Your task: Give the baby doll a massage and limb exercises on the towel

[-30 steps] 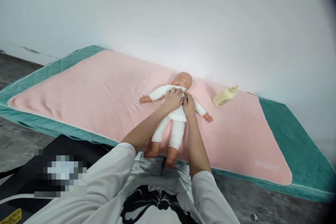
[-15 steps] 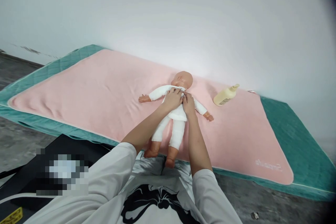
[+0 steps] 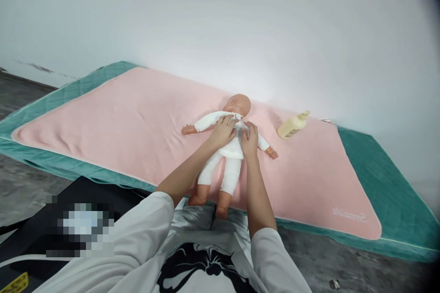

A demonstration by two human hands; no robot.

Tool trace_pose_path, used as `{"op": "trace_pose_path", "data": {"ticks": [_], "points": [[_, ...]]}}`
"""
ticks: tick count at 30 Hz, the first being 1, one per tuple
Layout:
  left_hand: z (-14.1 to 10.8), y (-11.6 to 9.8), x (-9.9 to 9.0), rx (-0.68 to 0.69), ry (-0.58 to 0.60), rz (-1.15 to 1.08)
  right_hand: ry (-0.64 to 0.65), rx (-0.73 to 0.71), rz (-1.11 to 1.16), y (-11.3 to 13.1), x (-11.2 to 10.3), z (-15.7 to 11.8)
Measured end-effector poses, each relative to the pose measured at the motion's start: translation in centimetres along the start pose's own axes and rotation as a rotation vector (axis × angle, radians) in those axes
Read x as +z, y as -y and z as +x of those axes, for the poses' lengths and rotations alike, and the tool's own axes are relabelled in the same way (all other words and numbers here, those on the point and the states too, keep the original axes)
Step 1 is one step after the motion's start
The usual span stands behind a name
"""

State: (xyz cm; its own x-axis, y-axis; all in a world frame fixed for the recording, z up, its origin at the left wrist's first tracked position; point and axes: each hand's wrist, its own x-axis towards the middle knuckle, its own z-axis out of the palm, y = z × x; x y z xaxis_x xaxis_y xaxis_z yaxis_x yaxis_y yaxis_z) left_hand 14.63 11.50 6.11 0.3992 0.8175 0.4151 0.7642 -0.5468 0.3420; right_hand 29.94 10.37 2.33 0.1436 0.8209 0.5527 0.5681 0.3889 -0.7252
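A baby doll (image 3: 231, 150) in a white top and trousers lies on its back, arms spread out and feet toward me. Its bare head (image 3: 238, 104) is turned to one side. My left hand (image 3: 223, 132) rests on the upper chest with its fingers spread over the white cloth. Beside it, my right hand (image 3: 250, 139) touches the other side of the chest, fingers apart and slightly bent. A strip of the white top shows between both hands. The cloth under my fingers is partly hidden.
A cream pump bottle (image 3: 292, 127) lies tilted to the right of the doll. Under both is a pink blanket (image 3: 113, 123) on a green mattress (image 3: 385, 178), against a pale wall. A black surface (image 3: 89, 192) with a blurred patch stands at the lower left.
My hands have moved a little apart on the doll's chest, the right one shifting rightward. More of the white top shows between them. The doll and bottle lie as before.
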Motion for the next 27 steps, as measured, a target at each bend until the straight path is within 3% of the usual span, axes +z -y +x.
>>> {"op": "trace_pose_path", "data": {"ticks": [7,13,17,27], "points": [[-4.4,0.1,-1.6,0.086,-0.037,-0.039,-0.065,-0.042,-0.022,3.2,-1.7,-5.6],[-8.7,-0.5,-2.1,0.155,0.049,-0.095,-0.029,-0.029,0.023,3.9,-2.0,-10.2],[-9.7,-0.7,-1.7,0.141,0.041,-0.119,-0.043,-0.022,0.039,3.5,-1.6,-11.1],[-9.1,-0.9,-0.4,0.065,0.096,-0.137,-0.01,-0.016,-0.004,3.1,-1.4,-11.0]]}}
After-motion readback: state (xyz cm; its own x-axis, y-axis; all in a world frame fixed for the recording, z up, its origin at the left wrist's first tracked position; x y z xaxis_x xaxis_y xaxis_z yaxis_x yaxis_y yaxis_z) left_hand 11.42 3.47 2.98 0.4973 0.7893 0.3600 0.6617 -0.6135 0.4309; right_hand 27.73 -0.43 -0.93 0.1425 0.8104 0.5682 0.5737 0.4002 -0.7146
